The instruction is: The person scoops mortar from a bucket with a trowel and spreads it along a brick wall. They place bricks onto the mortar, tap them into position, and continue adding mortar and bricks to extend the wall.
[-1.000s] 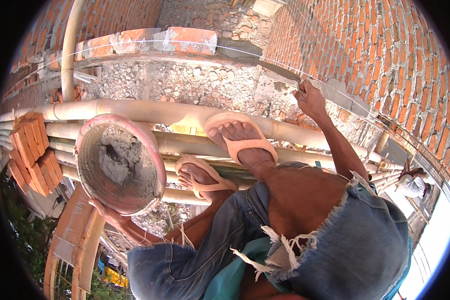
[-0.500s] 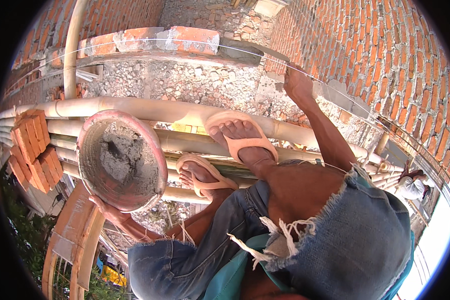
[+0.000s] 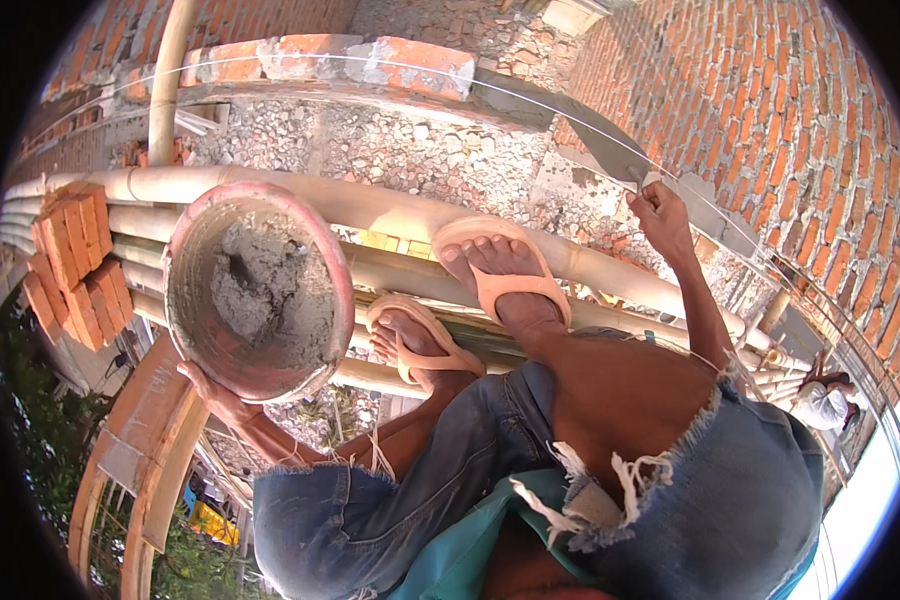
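The round mortar bowl with a worn pinkish-red rim (image 3: 342,280) is at the person's left, over the bamboo poles, tilted with its mouth toward the camera. Wet grey mortar (image 3: 305,275) lies inside, hollowed near its middle. The left hand (image 3: 215,395) is against the bowl's lower-left outside; whether its fingers close beneath cannot be told, nor whether the poles bear any weight.

The right hand (image 3: 662,217) is closed around the mostly hidden handle of a grey, pointed metal trowel (image 3: 608,152). The blade reaches up and left, near the taut white string (image 3: 320,56), which appears to run along a course of mortar-smeared orange bricks (image 3: 420,65). A grey mortar bed (image 3: 510,102) continues beyond the last brick.

Underfoot, pale round bamboo poles (image 3: 390,205) carry both feet in peach-coloured rubber sandals (image 3: 523,288). A stack of orange rectangular bricks (image 3: 75,245) sits at far left; pale broken rubble (image 3: 420,150) shows beyond the poles.

Hazards, in judgement: the bowl could tip or spill if the left hand slips; the blade could snag the string and disturb its line; a sandal could slide on the smooth, rounded poles.
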A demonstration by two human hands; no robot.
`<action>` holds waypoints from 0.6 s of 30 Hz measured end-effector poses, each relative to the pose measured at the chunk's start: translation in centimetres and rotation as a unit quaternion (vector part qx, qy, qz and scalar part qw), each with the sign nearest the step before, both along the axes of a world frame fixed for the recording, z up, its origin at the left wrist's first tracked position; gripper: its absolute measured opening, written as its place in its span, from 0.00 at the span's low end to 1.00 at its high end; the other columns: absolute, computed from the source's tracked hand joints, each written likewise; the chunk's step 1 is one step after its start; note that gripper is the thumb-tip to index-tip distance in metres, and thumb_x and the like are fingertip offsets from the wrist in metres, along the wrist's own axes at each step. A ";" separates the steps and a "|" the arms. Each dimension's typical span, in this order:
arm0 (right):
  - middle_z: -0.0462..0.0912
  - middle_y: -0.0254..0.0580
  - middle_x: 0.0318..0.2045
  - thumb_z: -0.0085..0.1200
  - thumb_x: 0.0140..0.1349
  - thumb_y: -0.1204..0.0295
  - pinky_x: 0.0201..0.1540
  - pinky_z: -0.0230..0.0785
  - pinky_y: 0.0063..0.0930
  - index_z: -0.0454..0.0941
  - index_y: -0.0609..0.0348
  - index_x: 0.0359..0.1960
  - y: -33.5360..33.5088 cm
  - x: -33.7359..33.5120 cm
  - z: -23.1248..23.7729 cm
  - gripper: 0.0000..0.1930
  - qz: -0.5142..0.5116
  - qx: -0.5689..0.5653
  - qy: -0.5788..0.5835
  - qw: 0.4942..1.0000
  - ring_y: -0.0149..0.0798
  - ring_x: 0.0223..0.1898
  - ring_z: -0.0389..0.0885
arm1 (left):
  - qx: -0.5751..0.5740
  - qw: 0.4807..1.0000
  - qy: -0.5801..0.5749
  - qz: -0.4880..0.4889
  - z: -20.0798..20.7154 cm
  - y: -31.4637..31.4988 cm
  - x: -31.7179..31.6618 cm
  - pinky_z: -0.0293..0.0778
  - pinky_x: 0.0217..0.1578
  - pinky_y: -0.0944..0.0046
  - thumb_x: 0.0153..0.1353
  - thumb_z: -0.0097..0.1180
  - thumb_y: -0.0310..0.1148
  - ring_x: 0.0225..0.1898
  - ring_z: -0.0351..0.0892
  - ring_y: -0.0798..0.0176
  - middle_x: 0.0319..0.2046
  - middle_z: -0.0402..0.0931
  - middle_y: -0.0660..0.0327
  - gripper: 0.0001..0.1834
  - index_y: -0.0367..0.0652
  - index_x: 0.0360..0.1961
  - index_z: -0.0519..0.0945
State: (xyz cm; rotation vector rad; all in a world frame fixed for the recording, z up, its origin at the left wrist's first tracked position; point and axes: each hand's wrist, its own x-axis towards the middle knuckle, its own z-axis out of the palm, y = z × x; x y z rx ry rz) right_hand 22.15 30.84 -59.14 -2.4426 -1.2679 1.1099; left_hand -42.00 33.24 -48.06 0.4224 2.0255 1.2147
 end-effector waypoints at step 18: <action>0.84 0.53 0.36 0.55 0.71 0.65 0.43 0.74 0.55 0.82 0.60 0.42 16.4 -26.8 17.1 0.11 0.622 0.228 0.031 0.749 0.61 0.36 0.83 | 0.083 0.987 0.065 -0.119 4.3 1.0 10.3 0.76 0.32 0.69 0.78 0.46 0.58 0.32 0.78 0.73 0.31 0.82 0.64 0.32 0.35 0.48 0.83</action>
